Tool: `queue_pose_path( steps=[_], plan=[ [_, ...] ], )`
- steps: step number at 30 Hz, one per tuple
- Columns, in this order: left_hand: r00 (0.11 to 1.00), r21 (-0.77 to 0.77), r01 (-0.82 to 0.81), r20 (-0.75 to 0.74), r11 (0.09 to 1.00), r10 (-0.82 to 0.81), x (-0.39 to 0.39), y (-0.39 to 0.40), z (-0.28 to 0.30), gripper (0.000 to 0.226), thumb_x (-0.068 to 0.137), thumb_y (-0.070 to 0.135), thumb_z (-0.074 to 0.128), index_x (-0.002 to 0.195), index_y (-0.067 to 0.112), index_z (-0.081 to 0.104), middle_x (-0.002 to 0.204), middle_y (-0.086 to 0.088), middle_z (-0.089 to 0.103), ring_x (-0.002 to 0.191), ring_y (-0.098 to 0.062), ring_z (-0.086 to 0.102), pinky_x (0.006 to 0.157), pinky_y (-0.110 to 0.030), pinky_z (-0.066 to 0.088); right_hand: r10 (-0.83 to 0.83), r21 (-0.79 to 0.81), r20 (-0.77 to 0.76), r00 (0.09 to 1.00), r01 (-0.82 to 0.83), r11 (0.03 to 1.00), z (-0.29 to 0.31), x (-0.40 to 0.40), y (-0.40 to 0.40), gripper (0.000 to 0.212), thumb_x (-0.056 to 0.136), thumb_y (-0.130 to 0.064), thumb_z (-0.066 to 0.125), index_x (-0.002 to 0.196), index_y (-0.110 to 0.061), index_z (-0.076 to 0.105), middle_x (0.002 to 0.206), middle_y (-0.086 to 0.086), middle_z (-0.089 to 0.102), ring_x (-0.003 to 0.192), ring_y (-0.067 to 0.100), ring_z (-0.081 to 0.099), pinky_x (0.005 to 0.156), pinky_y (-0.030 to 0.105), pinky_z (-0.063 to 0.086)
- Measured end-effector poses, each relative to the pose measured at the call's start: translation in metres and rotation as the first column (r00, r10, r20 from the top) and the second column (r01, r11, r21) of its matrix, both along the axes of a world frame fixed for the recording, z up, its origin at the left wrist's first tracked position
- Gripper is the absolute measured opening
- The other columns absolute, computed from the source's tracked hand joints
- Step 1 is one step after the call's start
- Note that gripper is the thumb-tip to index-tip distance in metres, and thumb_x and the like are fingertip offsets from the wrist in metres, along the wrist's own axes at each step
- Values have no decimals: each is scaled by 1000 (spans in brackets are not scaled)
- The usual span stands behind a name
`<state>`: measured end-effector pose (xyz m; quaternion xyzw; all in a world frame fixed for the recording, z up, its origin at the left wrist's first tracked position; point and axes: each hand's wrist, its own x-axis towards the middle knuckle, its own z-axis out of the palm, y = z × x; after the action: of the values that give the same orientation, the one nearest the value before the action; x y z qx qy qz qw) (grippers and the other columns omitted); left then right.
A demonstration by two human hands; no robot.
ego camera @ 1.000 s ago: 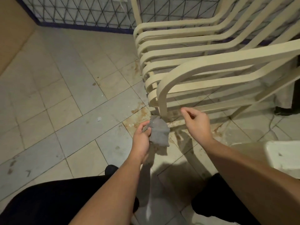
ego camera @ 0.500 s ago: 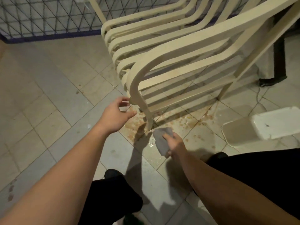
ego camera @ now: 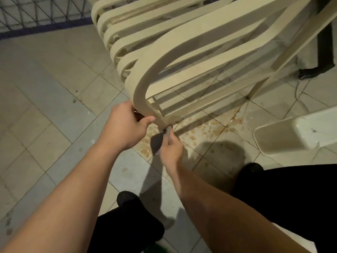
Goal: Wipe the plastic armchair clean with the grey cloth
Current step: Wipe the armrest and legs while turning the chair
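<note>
The cream plastic armchair (ego camera: 182, 42), topmost of a stack of several, fills the upper middle and right of the view. My left hand (ego camera: 125, 123) grips its near front leg just below the curve of the armrest, thumb across the front. My right hand (ego camera: 170, 148) holds the grey cloth (ego camera: 156, 142) bunched against the bottom of that same leg, close to the floor. Most of the cloth is hidden by my fingers and the leg.
Brown stains (ego camera: 200, 132) spot the tiled floor under the chair. A white plastic tub (ego camera: 299, 132) lies at the right. A wire mesh fence (ego camera: 36, 11) runs along the back left. A black stand foot (ego camera: 317, 72) sits behind the chairs. My dark-clothed legs (ego camera: 127, 225) are below.
The cloth went from my left hand to my right. My left hand rose and took hold of the chair leg. My right hand brought the cloth up to the leg's base.
</note>
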<state>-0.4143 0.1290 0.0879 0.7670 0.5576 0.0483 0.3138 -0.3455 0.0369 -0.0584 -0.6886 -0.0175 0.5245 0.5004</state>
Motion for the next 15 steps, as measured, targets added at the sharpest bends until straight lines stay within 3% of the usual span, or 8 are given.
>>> queue_pose_path(
  steps=[2, 4, 6, 8, 11, 13, 14, 15],
  plan=[
    [1000, 5, 18, -15, 1000, -18, 0, -1, 0, 25, 89, 35, 75, 109, 21, 70, 92, 7, 69, 83, -11, 66, 64, -20, 47, 70, -96, -21, 997, -72, 993, -18, 8, -12, 43, 103, -7, 46, 146, -11, 46, 144, 2, 52, 136, 20, 46, 103, 17, 35],
    [999, 17, 34, -25, 999, -33, 0, -1, 0, 28, 90, 35, 74, 113, 19, 69, 96, 5, 70, 87, -16, 66, 69, -27, 48, -21, -130, 13, 1000, 22, 991, -32, 18, -9, 43, 104, -5, 44, 146, -12, 47, 143, 1, 53, 136, 20, 46, 101, 15, 37],
    [999, 41, 31, -19, 999, -30, 1, -2, 0, 29, 90, 34, 74, 114, 19, 69, 97, 5, 69, 86, -14, 64, 70, -26, 45, -138, -45, 50, 989, 140, 989, -26, 17, 4, 41, 104, -8, 46, 145, -13, 48, 133, -13, 55, 127, 7, 49, 85, -1, 39],
    [1000, 62, 25, -17, 998, -24, 1, -2, -1, 31, 89, 34, 75, 116, 18, 69, 99, 5, 71, 87, -14, 64, 70, -25, 45, -159, 26, 78, 984, 158, 987, -11, 4, 15, 39, 103, -12, 49, 142, -13, 52, 122, -24, 57, 114, -3, 54, 74, -4, 38],
    [1000, 53, 20, -2, 998, -20, 2, -4, 0, 32, 89, 33, 74, 116, 17, 70, 104, 2, 73, 91, -15, 66, 75, -27, 46, -89, -29, 57, 994, 90, 995, -19, 5, 10, 38, 101, -8, 51, 138, -13, 55, 130, -7, 60, 110, 4, 53, 91, 8, 43],
    [1000, 34, -1, 14, 999, 0, 2, -5, -1, 30, 89, 32, 75, 116, 18, 70, 105, 4, 73, 92, -14, 66, 74, -23, 46, -37, -86, -21, 999, 35, 996, -26, 26, 11, 30, 102, -4, 44, 115, -11, 70, 113, 1, 67, 97, 11, 60, 89, 19, 50],
    [1000, 23, -12, 20, 1000, 12, 2, -5, -2, 30, 89, 32, 75, 115, 18, 70, 104, 5, 72, 92, -13, 66, 72, -20, 45, -38, -105, 26, 999, 41, 994, -28, 36, 13, 31, 102, -2, 40, 106, -8, 71, 109, 5, 67, 97, 13, 62, 82, 14, 50],
    [1000, 19, -19, 23, 1000, 19, 2, -5, -4, 29, 90, 32, 75, 115, 18, 70, 102, 6, 72, 90, -14, 67, 70, -18, 46, -87, -106, 65, 994, 94, 990, -28, 40, 16, 31, 102, 0, 40, 116, -2, 68, 117, 8, 65, 105, 13, 60, 79, 4, 45]
  ],
)
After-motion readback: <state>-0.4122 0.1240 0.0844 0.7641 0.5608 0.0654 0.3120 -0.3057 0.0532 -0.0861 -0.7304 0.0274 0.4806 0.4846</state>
